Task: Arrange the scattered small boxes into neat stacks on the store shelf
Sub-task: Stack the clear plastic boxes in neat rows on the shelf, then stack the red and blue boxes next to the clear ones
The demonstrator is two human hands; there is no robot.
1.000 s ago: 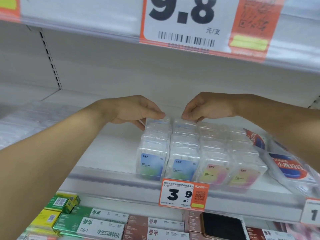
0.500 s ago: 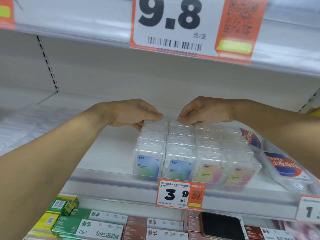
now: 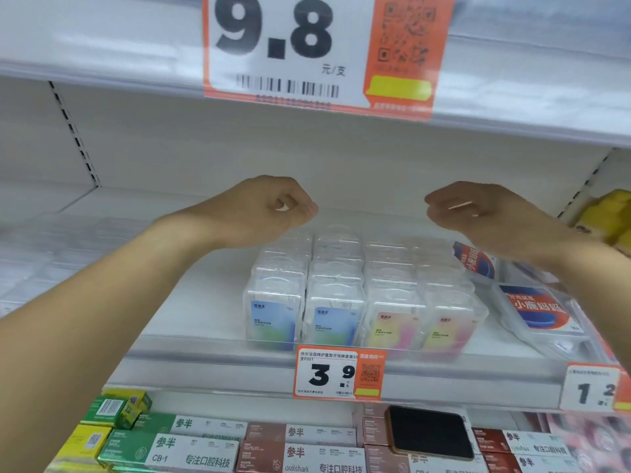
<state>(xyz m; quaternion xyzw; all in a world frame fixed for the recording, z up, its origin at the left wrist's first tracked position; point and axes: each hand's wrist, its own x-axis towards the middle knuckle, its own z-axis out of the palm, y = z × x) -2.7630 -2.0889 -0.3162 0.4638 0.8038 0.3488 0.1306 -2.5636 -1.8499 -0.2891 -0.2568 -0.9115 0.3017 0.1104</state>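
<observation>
Both hands hover above the white store shelf (image 3: 191, 302), apart from each other and holding nothing: the left hand (image 3: 269, 208) has its fingers loosely curled with the thumb tip resting near the forefinger, and the right hand (image 3: 478, 213) likewise hangs with relaxed, bent fingers, neither one touching the goods below. Beneath and between them stand the small clear plastic boxes (image 3: 358, 291), set in four tidy rows running from the shelf's front lip toward the back, packed side by side and touching; the two left rows show blue-green labels on the front boxes, the two right rows show yellow-pink ones. Just right of this block lie larger clear flat packs with red and blue labels (image 3: 536, 312), tilted and leaning rather than upright. On the shelf's front rail, below the boxes, hangs an orange-and-white price tag reading 3.9 (image 3: 338, 373), and farther right a second tag (image 3: 594, 390) partly cut off by the frame edge. The rail of the shelf above carries a big orange-and-white price tag reading 9.8 (image 3: 321, 49). On the lower shelf sit green, yellow and brown cardboard toothpaste cartons (image 3: 191, 452), with a black flat phone-like slab (image 3: 430, 431) lying on top of them
</observation>
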